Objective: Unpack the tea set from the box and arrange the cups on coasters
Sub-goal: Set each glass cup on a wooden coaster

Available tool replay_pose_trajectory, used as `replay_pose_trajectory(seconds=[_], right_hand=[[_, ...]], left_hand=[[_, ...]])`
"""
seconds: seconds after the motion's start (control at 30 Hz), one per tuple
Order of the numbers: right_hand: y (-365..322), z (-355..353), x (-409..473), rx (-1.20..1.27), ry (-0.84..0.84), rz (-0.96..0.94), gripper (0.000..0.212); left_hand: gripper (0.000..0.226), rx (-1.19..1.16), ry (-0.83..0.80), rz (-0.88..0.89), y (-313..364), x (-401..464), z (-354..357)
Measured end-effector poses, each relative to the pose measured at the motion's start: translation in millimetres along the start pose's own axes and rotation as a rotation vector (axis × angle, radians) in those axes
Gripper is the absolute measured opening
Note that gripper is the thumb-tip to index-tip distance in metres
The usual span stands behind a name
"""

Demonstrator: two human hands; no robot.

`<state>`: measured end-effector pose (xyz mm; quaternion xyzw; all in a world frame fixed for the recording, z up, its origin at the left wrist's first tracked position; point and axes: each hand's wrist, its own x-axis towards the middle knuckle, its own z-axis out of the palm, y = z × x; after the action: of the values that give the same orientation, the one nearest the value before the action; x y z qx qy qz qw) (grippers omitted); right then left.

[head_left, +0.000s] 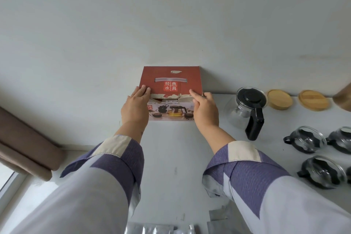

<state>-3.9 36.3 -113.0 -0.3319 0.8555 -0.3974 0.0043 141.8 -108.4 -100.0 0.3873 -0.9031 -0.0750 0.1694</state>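
Note:
A red tea set box [170, 80] with a torn front flap stands at the back of the white table against the wall. My left hand [135, 107] grips its left front corner, fingers over the top edge. My right hand [205, 109] holds the right front corner. A glass teapot [247, 110] with a black lid and handle stands to the right of the box. Behind it lie two round wooden coasters [280, 99] [313, 100]. Glass cups [305, 141] [322, 172] with black holders sit on the table at the right, none on a coaster.
Another cup [341, 138] is cut off by the right edge. A blurred brown thing [342, 99] shows at the far right. Silver foil packets [152, 229] lie at the table's near edge. A brown curtain [24, 142] hangs at the left by a window.

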Motion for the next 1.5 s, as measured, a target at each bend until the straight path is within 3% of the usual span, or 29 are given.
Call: replay_pose_trajectory(seconds=[0.23, 0.57, 0.7, 0.9, 1.03, 1.23, 1.33, 1.5], right_hand=[[4.8, -43.5, -2.7, 0.012, -0.296, 0.017, 0.064], [59.0, -167.7, -16.1, 0.127, 0.003, 0.141, 0.050], [104.6, -212.5, -19.3, 0.052, 0.023, 0.218, 0.043], [168.7, -254.4, -23.8, -0.020, -0.029, 0.268, 0.035], [209.0, -262.3, -11.2, -0.032, -0.101, 0.287, 0.035], [258.7, -246.5, 31.8, -0.062, -0.233, 0.257, 0.037], [273.5, -226.8, 59.5, -0.105, -0.284, 0.290, 0.057], [285.2, -190.9, 95.9, -0.210, -0.232, 0.285, 0.082]], left_hand=[[0.060, 0.196, -0.049, -0.038, 32.6, -9.9, -12.5], [0.051, -0.075, 0.001, 0.283, 179.7, -33.6, -7.3], [0.051, -0.213, 0.005, 0.389, 258.2, -50.5, 8.6], [0.053, -0.298, -0.145, 0.444, 331.8, -97.5, 60.2], [0.054, -0.269, -0.264, 0.333, 343.4, -128.2, 110.5], [0.051, -0.236, -0.278, 0.209, 341.0, -141.2, 160.0], [0.054, -0.227, -0.207, 0.246, 334.1, -146.3, 174.1], [0.054, -0.253, -0.160, 0.235, 335.3, -142.8, 176.1]])
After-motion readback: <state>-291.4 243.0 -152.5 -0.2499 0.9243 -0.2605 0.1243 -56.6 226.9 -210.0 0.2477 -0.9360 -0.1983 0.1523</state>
